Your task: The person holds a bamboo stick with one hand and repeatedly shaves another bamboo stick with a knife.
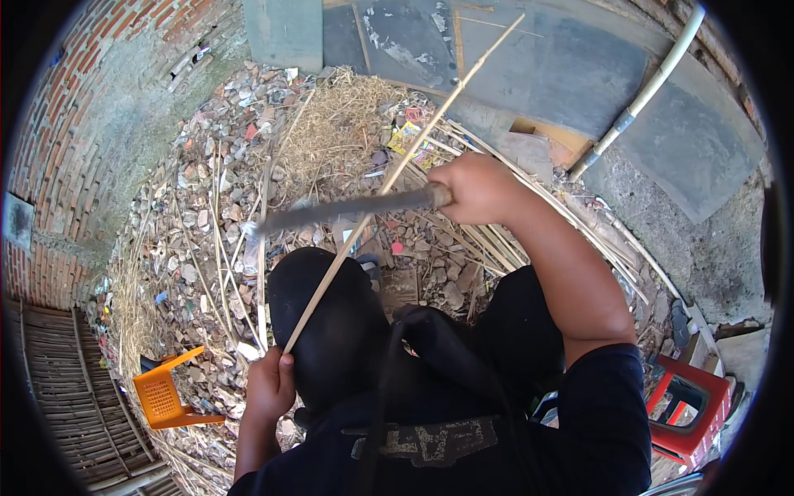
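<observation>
My left hand (271, 384) is closed round the lower end of a long, pale bamboo strip (422, 140). The strip slants up and away to the right, passing over my left knee. In my right hand (475, 188) is the wooden handle of a machete (347, 210), its dark blade pointing left and slightly blurred. The blade crosses the strip about midway along; whether it touches the strip I cannot tell. Beyond and to the right of my right hand, a bundle of similar bamboo strips (571, 223) lies on the ground.
Stones and litter (194, 240) cover the ground, with loose sticks at the left and a heap of dry shavings (335, 136) ahead. An orange plastic chair (165, 395) is at the left, a red stool (686, 411) at the right. A pole (637, 99) leans by the far wall.
</observation>
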A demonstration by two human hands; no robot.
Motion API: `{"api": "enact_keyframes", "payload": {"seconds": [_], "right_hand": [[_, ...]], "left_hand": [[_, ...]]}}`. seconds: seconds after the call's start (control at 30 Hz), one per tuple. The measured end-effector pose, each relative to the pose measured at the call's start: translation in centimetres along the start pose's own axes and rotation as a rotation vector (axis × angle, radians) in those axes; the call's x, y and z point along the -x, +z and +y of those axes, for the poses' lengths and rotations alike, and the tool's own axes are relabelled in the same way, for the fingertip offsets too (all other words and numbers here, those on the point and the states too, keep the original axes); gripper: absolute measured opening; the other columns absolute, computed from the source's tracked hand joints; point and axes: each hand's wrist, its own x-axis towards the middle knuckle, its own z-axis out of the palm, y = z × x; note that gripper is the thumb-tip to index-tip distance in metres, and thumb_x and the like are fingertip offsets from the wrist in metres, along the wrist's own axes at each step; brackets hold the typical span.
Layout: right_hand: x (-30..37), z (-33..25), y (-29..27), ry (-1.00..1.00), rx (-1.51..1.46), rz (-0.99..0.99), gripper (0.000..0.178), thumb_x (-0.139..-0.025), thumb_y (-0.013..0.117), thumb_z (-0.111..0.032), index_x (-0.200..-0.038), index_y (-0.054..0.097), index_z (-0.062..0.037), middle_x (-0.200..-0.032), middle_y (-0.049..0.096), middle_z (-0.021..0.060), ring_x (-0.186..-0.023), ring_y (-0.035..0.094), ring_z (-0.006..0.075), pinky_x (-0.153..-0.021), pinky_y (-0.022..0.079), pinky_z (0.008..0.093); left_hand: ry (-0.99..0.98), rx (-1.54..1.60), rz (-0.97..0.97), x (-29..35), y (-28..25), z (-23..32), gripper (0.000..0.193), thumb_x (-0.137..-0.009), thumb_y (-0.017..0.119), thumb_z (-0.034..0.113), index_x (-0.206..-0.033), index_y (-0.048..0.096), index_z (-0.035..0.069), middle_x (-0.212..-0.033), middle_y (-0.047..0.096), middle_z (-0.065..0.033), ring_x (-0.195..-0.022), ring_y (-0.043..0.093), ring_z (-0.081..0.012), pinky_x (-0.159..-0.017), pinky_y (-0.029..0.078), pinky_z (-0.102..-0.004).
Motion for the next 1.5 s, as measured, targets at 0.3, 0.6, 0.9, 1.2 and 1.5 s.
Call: {"api": "enact_keyframes", "payload": {"seconds": [0.3,0.6,0.9,1.2,1.5], "right_hand": [[0.3,5.5,-0.1,0.236,-0.123,0.142,0.018,-0.077,0.07,-0.018,-0.089,0.068,-0.0051,-0.068,0.062,0.0157,-0.066,0.062,0.0308,-0.068,0.049,0.0426],[-0.2,9.0,0.5,0.274,-0.2,0.114,0.026,-0.077,0.071,-0.02,-0.101,0.071,-0.0078,-0.084,0.07,0.0144,-0.077,0.067,0.0275,-0.074,0.052,0.0405],[-0.2,2.0,-0.7,0.018,0.069,-0.014,0.021,-0.075,0.069,-0.017,-0.093,0.069,-0.006,-0.08,0.068,0.017,-0.075,0.067,0.0321,-0.072,0.052,0.0444],[1.0,9.9,-0.2,0.396,-0.21,0.238,0.025,-0.079,0.07,-0.022,-0.099,0.07,-0.0061,-0.084,0.069,0.017,-0.08,0.067,0.0331,-0.077,0.052,0.0429],[1.4,9.7,-1.1,0.415,-0.332,0.456,0.029,-0.082,0.07,-0.026,-0.104,0.07,-0.0067,-0.088,0.073,0.0169,-0.085,0.07,0.0335,-0.083,0.054,0.044]], "left_hand": [[0.004,-0.079,0.0,-0.3,-0.2,0.1,0.044,-0.105,0.047,0.034,-0.076,0.048,0.001,-0.057,0.052,-0.0214,-0.054,0.055,-0.0442,-0.051,0.039,-0.047],[0.041,-0.016,0.017,-0.7,0.2,0.4,0.042,-0.105,0.048,0.033,-0.079,0.05,0.001,-0.056,0.053,-0.0192,-0.053,0.056,-0.0411,-0.051,0.041,-0.0456],[0.063,-0.111,0.061,-0.7,-0.1,-0.7,0.039,-0.104,0.051,0.03,-0.077,0.048,0.002,-0.055,0.051,-0.0204,-0.052,0.054,-0.0437,-0.049,0.04,-0.0459],[0.042,-0.072,0.019,-0.9,-0.9,0.3,0.042,-0.104,0.051,0.031,-0.075,0.049,0.001,-0.057,0.052,-0.0194,-0.05,0.053,-0.0384,-0.05,0.039,-0.0436],[-0.075,0.358,-0.146,-1.1,-1.6,-1.2,0.041,-0.106,0.051,0.034,-0.078,0.052,0.004,-0.062,0.046,0.0031,-0.06,0.04,-0.0069,-0.053,0.035,-0.029]]}}
